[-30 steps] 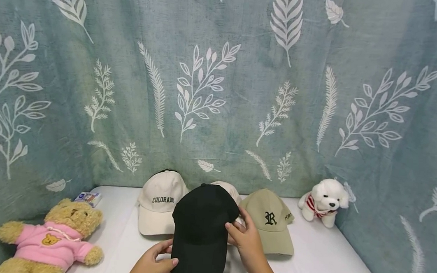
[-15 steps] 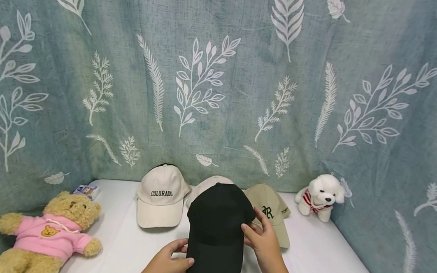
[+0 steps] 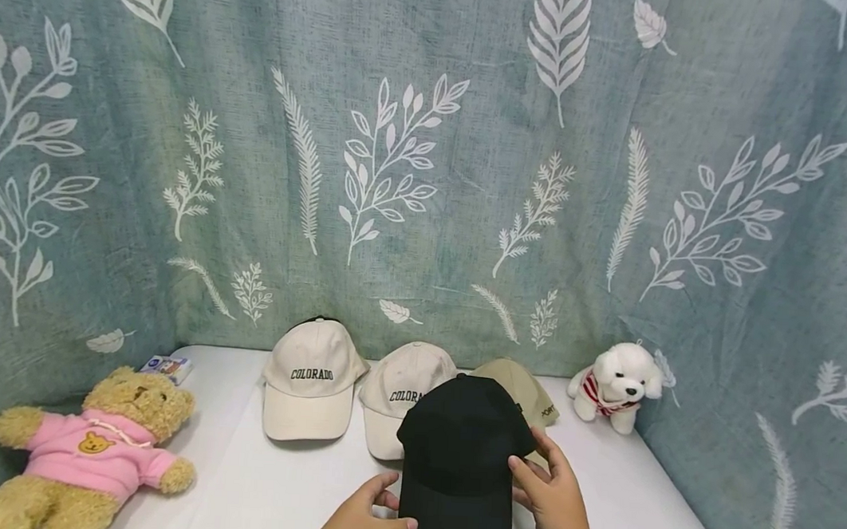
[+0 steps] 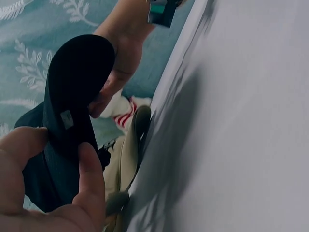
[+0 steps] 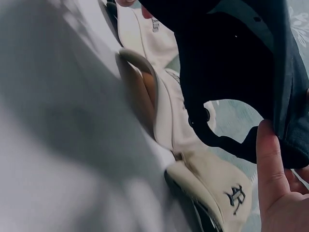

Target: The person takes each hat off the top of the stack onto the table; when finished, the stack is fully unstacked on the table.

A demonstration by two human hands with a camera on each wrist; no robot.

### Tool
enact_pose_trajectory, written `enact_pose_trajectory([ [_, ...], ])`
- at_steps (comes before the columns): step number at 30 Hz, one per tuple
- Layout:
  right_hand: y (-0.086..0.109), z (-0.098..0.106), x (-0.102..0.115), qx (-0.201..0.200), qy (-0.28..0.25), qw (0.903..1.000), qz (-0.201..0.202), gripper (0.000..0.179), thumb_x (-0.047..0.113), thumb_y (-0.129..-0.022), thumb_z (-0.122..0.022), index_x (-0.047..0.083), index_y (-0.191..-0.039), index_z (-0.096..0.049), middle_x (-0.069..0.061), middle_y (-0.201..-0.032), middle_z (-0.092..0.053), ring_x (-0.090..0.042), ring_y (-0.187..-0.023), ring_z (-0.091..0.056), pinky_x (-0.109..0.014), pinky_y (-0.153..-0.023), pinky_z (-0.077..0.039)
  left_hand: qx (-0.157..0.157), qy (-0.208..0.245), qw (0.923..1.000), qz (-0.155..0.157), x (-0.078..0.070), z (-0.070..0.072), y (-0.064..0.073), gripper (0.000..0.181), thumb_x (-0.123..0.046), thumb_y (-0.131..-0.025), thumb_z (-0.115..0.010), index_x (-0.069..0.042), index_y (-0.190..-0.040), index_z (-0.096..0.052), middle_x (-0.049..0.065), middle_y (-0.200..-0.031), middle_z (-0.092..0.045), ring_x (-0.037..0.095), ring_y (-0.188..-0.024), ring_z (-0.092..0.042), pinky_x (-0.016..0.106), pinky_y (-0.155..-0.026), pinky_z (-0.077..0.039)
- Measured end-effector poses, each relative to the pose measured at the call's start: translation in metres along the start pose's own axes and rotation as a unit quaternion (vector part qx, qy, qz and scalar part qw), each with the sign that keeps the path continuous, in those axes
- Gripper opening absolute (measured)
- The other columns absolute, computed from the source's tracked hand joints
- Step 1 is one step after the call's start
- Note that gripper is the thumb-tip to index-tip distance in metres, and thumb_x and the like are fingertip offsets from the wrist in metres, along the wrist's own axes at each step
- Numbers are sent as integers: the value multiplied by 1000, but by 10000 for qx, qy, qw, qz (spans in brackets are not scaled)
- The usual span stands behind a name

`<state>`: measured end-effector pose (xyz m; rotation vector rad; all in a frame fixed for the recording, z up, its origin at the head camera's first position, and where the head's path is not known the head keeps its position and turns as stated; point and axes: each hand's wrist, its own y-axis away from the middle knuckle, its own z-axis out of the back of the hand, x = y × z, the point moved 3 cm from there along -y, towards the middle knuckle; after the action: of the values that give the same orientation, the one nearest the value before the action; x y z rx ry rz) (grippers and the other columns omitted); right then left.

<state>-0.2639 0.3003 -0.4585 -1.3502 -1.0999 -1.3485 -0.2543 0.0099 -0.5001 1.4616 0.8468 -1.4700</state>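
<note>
A plain black baseball cap is held above the white table, its brim toward me. My left hand pinches the left edge of the brim; in the left wrist view the thumb and a finger lie on its two faces. At the cap's right side, my right hand grips the lower rim of the crown. The right wrist view shows the cap's hollow inside and its back strap. Behind it, a beige COLORADO cap and a khaki cap with a dark letter are partly hidden.
Another cream COLORADO cap stands at the left of the row on the white table. A teddy bear in a pink hoodie lies at the left, near a small packet. A white toy dog sits at the back right.
Both hands have carried the black cap to the right and slightly down. The middle beige cap has come into view, while the khaki cap is now more covered.
</note>
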Motion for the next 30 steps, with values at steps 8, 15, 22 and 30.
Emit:
enact_pose_trajectory([
  [8,4,26,-8,-127,67,9997,-215,85,24,-97,-75,8,-163,-25,-20,-165,-22,-6,-109,-66,-38,-87,-62,96,-258,9995,166,0,-24,-7,77,-23,-87,-83,7,-148,-47,5,-109,-57,19,-86,-61,37,-78,-56],
  [15,8,44,-13,-313,278,9986,-332,89,25,-97,-76,7,-165,-21,-25,-167,-16,-2,-105,-63,-42,-87,-63,26,-354,9990,263,2,-44,-13,69,-24,-85,-86,6,-140,-56,4,-101,-59,21,-94,-59,48,-86,-55],
  [22,9,65,-19,-500,282,9972,-473,86,26,-98,-74,6,-164,-22,-22,-164,-25,3,-101,-63,-39,-86,-63,-13,-402,9991,158,1,-65,-17,65,-27,-82,-87,1,-134,-60,2,-94,-62,20,-87,-60,47,-83,-55],
  [30,12,87,-20,-757,405,9949,-538,84,29,-98,-75,8,-163,-26,-8,-145,-42,0,-100,-63,-36,-83,-62,39,-338,9992,217,-4,-89,-21,62,-29,-82,-88,3,-128,-62,2,-89,-65,18,-84,-62,44,-82,-57],
])
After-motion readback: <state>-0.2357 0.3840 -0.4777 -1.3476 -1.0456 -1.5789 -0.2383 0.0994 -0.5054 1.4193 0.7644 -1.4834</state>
